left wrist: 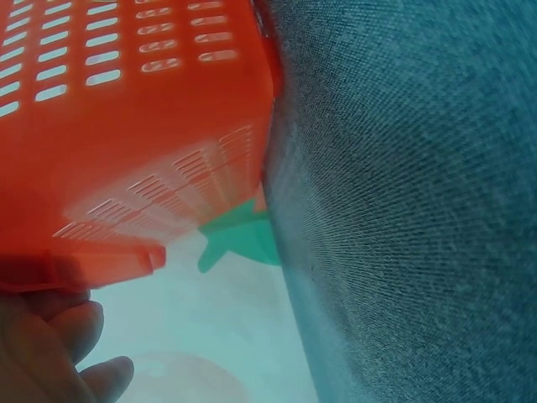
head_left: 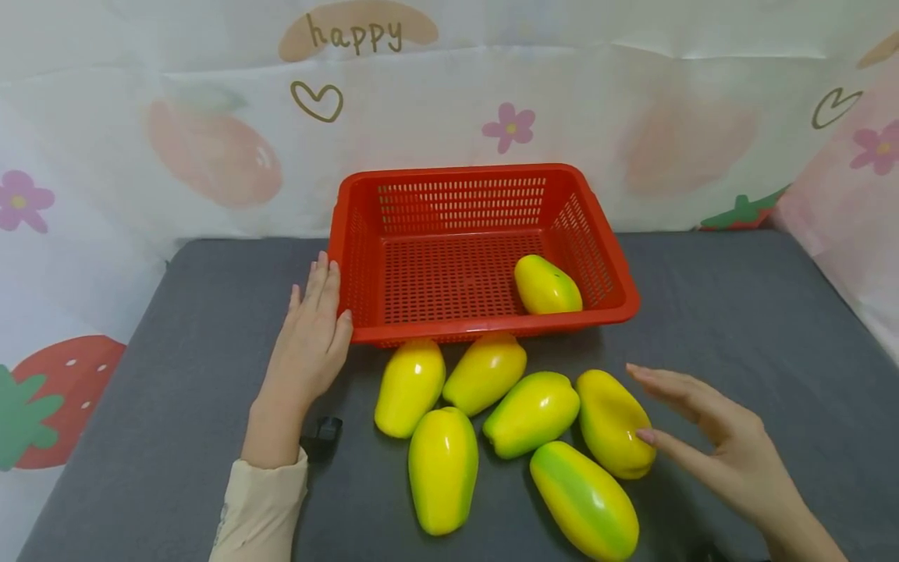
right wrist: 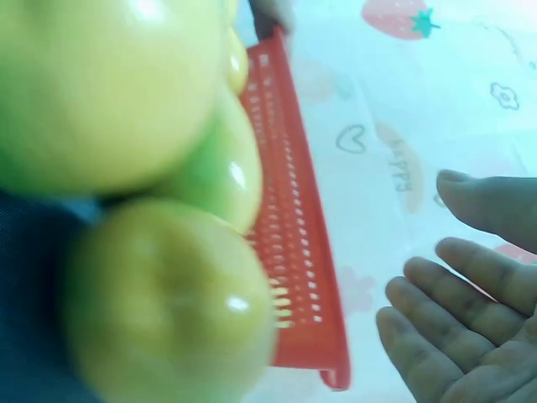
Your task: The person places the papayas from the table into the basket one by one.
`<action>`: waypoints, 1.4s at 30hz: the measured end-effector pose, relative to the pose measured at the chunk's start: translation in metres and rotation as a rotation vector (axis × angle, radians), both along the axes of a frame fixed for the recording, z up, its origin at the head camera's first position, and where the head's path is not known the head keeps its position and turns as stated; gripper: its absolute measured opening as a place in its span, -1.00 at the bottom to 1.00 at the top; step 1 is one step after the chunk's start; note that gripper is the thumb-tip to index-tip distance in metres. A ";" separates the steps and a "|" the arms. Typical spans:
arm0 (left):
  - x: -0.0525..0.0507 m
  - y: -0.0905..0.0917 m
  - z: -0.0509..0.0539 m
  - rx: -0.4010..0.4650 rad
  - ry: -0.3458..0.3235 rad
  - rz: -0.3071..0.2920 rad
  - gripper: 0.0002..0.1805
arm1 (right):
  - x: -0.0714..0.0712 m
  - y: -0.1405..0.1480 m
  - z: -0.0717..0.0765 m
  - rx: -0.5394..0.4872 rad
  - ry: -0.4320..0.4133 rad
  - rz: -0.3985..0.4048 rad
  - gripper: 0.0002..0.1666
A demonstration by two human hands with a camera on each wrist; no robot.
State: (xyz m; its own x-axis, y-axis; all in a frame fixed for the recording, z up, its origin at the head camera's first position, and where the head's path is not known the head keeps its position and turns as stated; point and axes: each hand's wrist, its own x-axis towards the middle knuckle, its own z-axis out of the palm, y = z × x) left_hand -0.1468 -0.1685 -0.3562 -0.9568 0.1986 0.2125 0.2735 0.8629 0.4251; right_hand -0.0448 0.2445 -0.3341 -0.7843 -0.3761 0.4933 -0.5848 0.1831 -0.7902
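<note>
Grip at right point(head_left: 723, 449) gapes empty beside fruit point(head_left: 612, 425), left grip point(head_left: 305, 343) straight-fingered against red basket point(head_left: 485, 325).

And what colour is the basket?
The basket is red, and you can see it best in the head view.

Behind the left fingers point(head_left: 324, 290), a creased cream sleeve point(head_left: 260, 511) is worn; nearer them, a small black device point(head_left: 325, 435) is seen beside the wrist point(head_left: 275, 433).
</note>
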 end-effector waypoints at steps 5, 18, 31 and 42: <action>0.000 0.000 0.000 0.000 -0.009 0.003 -0.33 | 0.028 -0.005 -0.012 -0.068 -0.023 -0.014 -0.42; 0.000 0.002 0.001 0.001 -0.019 -0.007 -0.32 | 0.067 -0.008 -0.033 -0.033 -0.152 -0.047 -0.21; 0.002 -0.001 0.001 0.004 -0.020 -0.012 -0.33 | 0.067 -0.033 -0.048 0.133 0.056 -0.130 -0.28; 0.002 0.000 0.002 0.007 -0.017 -0.017 -0.33 | 0.075 -0.037 -0.047 0.317 -0.119 -0.132 -0.15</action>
State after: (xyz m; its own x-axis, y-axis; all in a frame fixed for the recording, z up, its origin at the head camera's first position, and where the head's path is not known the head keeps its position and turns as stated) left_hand -0.1445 -0.1684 -0.3541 -0.9568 0.2130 0.1980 0.2806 0.8551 0.4359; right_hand 0.0300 0.2070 -0.3810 -0.8815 -0.3870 0.2706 -0.4467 0.4976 -0.7435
